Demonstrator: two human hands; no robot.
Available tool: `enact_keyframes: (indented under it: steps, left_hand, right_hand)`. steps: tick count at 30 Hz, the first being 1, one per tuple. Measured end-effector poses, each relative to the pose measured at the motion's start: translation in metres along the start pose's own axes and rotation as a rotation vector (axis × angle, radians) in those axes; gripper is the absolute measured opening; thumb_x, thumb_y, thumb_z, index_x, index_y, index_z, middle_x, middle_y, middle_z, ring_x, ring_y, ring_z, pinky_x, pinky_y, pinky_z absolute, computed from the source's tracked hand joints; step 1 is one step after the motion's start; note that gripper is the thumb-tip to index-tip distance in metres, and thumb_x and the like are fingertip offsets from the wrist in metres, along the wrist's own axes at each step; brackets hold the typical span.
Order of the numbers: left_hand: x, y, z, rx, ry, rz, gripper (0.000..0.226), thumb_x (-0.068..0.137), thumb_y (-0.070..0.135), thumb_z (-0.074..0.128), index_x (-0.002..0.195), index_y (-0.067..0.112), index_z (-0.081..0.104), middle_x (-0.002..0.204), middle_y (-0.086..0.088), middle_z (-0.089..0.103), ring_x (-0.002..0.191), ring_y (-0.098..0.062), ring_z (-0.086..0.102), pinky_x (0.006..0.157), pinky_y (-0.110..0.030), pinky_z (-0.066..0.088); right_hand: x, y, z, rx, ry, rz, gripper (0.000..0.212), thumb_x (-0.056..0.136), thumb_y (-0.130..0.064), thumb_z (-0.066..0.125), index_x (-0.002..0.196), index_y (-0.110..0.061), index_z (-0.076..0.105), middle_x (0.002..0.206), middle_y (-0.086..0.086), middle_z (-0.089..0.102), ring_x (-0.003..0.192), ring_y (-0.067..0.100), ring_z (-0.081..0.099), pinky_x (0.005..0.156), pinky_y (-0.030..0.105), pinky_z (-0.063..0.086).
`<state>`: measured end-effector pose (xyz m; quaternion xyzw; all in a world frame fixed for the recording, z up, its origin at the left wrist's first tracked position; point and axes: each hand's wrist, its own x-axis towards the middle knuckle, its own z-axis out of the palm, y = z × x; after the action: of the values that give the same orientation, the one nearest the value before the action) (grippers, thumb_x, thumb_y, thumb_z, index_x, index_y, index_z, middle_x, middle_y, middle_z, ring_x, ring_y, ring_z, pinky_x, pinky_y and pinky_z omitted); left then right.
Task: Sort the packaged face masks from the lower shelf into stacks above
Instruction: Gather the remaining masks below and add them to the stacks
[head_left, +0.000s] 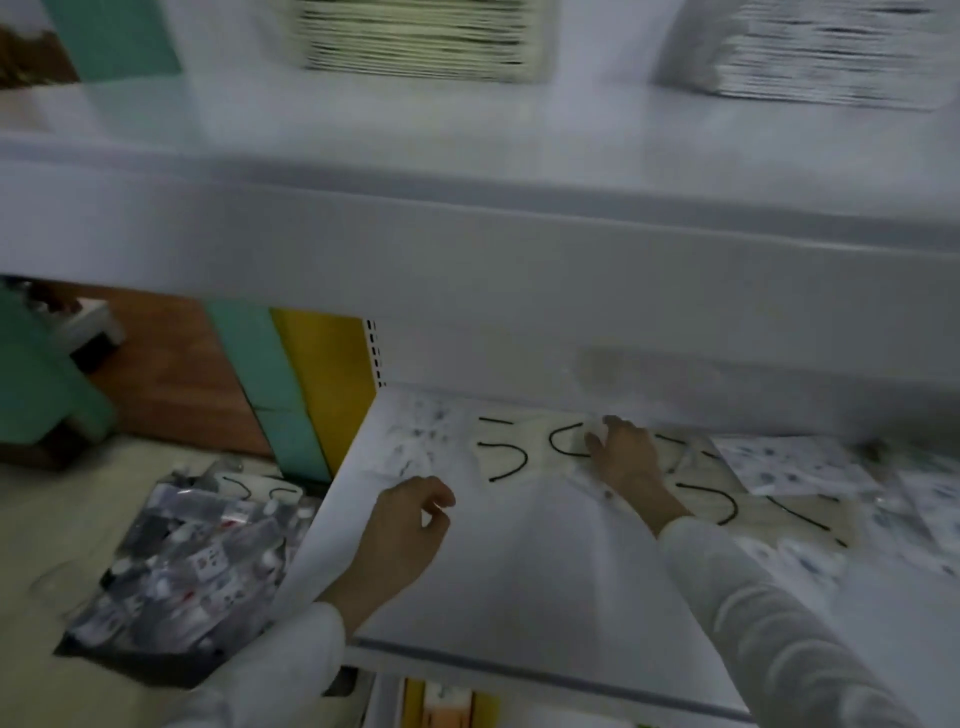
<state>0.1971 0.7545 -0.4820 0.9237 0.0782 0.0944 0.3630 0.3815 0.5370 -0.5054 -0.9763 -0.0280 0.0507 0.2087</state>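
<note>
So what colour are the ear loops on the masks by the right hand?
Black loops, clearest in the head view.

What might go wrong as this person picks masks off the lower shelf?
1. The clear-wrapped beige masks with black ear loops overlap around the right hand, so it may drag or lift several at once.
2. White patterned packets lie mixed in beside them, so one might end up on the cream stack instead of the white stack above.
</note>
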Motion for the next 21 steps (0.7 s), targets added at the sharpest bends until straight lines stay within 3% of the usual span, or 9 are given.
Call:
enact_keyframes:
  steps: [3,6,11,15,18,21]
  left_hand:
    - [0.011,-0.007,0.002,0.012,0.014,-0.024,0.016,0.083,-0.001,0.06,0.088,0.013,0.066,0.087,0.004,0.064,0.078,-0.006,0.055,0.068,0.001,0.034]
    - [0.019,-0.01,0.004,-0.006,0.029,-0.046,0.019,0.082,-0.003,0.06,0.086,0.014,0.065,0.085,0.005,0.063,0.076,-0.003,0.056,0.068,0.0,0.036]
    - [0.018,-0.01,0.008,-0.065,0.034,-0.076,0.023,0.083,-0.004,0.059,0.081,0.019,0.061,0.078,0.012,0.059,0.072,0.005,0.054,0.069,0.002,0.036]
    - [0.012,-0.008,0.011,-0.094,0.039,-0.096,0.021,0.084,-0.004,0.058,0.081,0.017,0.061,0.079,0.009,0.059,0.072,0.003,0.053,0.067,0.001,0.037]
    - [0.011,-0.005,0.01,-0.111,0.071,-0.109,0.02,0.084,-0.004,0.058,0.082,0.015,0.062,0.079,0.007,0.059,0.068,-0.001,0.053,0.065,0.001,0.036]
    - [0.012,0.0,0.011,-0.124,0.134,-0.144,0.014,0.086,0.0,0.059,0.089,0.012,0.065,0.088,0.001,0.063,0.079,-0.01,0.056,0.071,-0.006,0.037]
  right_hand:
    - [0.015,-0.011,0.019,-0.054,-0.066,0.095,0.057,0.095,-0.044,0.045,0.131,0.001,0.039,0.13,0.021,0.052,0.12,0.037,0.047,0.097,0.04,0.04]
    - [0.023,-0.021,0.032,-0.156,-0.022,0.15,0.067,0.087,-0.047,0.057,0.131,-0.001,0.036,0.134,0.019,0.045,0.125,0.035,0.04,0.102,0.038,0.033]
    - [0.039,-0.029,0.028,0.015,-0.109,0.279,0.05,0.079,-0.037,0.065,0.121,-0.013,0.053,0.126,0.008,0.054,0.123,0.03,0.047,0.106,0.04,0.031]
    - [0.04,-0.025,0.031,0.107,-0.015,0.187,0.032,0.082,-0.027,0.053,0.108,-0.013,0.064,0.109,0.01,0.066,0.102,0.03,0.061,0.085,0.034,0.048]
    - [0.022,-0.022,0.016,0.385,0.069,0.136,0.02,0.082,-0.017,0.05,0.094,-0.006,0.062,0.095,0.016,0.065,0.093,0.034,0.06,0.069,0.03,0.044]
    - [-0.002,-0.009,-0.013,0.561,0.07,0.008,0.026,0.061,-0.026,0.048,0.076,-0.006,0.057,0.072,0.008,0.059,0.072,0.025,0.053,0.059,0.027,0.038]
